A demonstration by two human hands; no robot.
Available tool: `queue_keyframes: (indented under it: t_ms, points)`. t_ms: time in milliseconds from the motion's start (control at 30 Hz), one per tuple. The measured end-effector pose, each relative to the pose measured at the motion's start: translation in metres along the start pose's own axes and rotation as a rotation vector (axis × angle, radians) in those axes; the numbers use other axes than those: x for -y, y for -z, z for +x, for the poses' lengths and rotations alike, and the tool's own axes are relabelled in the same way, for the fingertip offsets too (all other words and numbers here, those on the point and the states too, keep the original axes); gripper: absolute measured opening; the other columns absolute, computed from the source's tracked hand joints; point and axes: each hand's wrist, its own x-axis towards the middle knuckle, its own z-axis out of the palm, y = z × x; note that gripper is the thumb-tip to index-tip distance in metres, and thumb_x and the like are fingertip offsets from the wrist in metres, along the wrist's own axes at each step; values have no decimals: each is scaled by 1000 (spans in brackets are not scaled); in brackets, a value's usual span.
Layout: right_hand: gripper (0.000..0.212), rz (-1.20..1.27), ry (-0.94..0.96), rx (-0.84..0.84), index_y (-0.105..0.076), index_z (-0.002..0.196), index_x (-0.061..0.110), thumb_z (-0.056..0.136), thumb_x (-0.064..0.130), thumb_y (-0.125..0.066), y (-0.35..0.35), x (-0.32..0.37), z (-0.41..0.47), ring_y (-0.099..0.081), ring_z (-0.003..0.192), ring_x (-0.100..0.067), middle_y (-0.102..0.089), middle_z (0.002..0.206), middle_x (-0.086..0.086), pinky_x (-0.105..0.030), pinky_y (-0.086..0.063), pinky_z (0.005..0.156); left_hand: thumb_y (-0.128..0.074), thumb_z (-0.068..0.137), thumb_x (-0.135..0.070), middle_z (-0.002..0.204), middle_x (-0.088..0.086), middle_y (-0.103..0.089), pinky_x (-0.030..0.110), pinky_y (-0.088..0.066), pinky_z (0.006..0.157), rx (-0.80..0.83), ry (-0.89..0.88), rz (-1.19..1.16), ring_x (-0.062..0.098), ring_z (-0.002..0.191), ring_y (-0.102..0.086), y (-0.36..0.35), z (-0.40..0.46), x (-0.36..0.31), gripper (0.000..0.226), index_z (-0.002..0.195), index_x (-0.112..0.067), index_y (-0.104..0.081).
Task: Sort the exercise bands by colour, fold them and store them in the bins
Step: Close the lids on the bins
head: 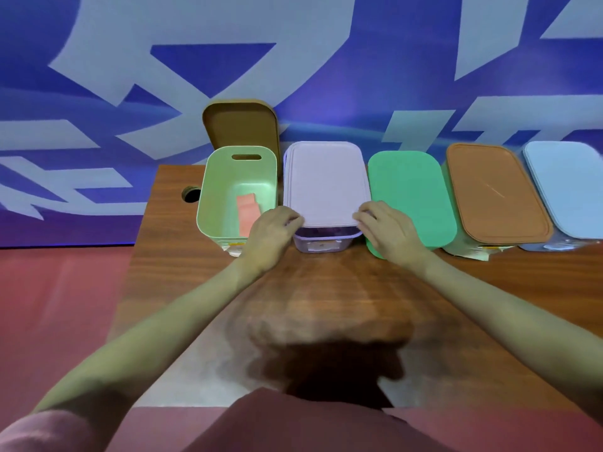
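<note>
Step in hand: we judged this to be seating the pale lilac lid [326, 181] on the lilac bin [323, 241], at the centre of the frame.
Left grip: our left hand [270, 233] had its fingers curled over the lid's near left corner, clamped on it.
Right grip: our right hand [388, 233] had its fingers curled over the near right corner, clamped on the same lid.
Task's things: 1 folded salmon-pink band [248, 212] lay on the floor of the open pale green bin [225, 187], left of centre; something dark purple showed under the lilac lid's near edge, probably bands.
Other bins: 3 more stood lidded to the right, under a green lid [411, 197], a brown lid [496, 194] and a pale blue lid [567, 187], all on the wooden counter [326, 305].
Loose lid: a tan lid [241, 125] leaned upright behind the open green bin.
Doing it well: we would square the lid over the rim, then press both near corners down evenly, so that 1 side does not ride up.
Hidden: our fingertips were tucked under or over the lid's edge, and we could not tell which.
Cut off: the pale blue lid ran out of the right edge.
Hard to make out: the lower centre was blurred, and the closed bins' contents were unseen.
</note>
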Motion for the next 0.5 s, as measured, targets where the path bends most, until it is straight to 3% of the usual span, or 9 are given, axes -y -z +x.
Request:
queue_keyframes:
  t_ms: [133, 233, 300, 400, 500]
  points:
    - [17, -30, -61, 85, -65, 90, 11, 76, 7, -74, -13, 3, -6, -60, 73, -25, -65, 97, -5, -29, -46, 49, -41, 86, -20, 82, 8, -62, 29, -42, 60, 46, 16, -9, 27, 76, -60, -5, -3, -3, 31, 90, -4, -67]
    - [21, -36, -84, 132, -65, 86, 11, 70, 5, -76, -16, 4, -3, -61, 71, -26, -66, 97, -5, -28, -45, 48, -58, 83, -9, 75, 7, -59, 27, -46, 52, 63, 47, -56, 26, 70, -58, -3, -3, -5, 7, 80, -4, -62]
    - [20, -46, -85, 157, -64, 81, 10, 67, 4, -77, -15, 5, -1, -61, 69, -25, -66, 94, -5, -27, -44, 48, -56, 82, -8, 74, 7, -58, 25, -45, 50, 123, 49, -64, 26, 69, -58, -2, -3, -5, 7, 78, -5, -61]
    - [20, -58, -81, 197, -65, 78, 9, 65, 3, -79, -14, 4, -1, -62, 69, -25, -66, 91, -6, -26, -44, 48, -41, 92, -19, 78, 1, -56, 29, -47, 64, 120, 76, -39, 20, 77, -55, -3, -2, -9, 27, 86, -5, -63]
    - [18, -56, -70, 215, -64, 78, 9, 68, 3, -77, -14, 2, -5, -60, 70, -25, -64, 89, -6, -27, -44, 47, -47, 97, -26, 82, -2, -54, 34, -44, 79, 142, 153, -131, 16, 85, -50, -1, -2, -13, 26, 93, -4, -62]
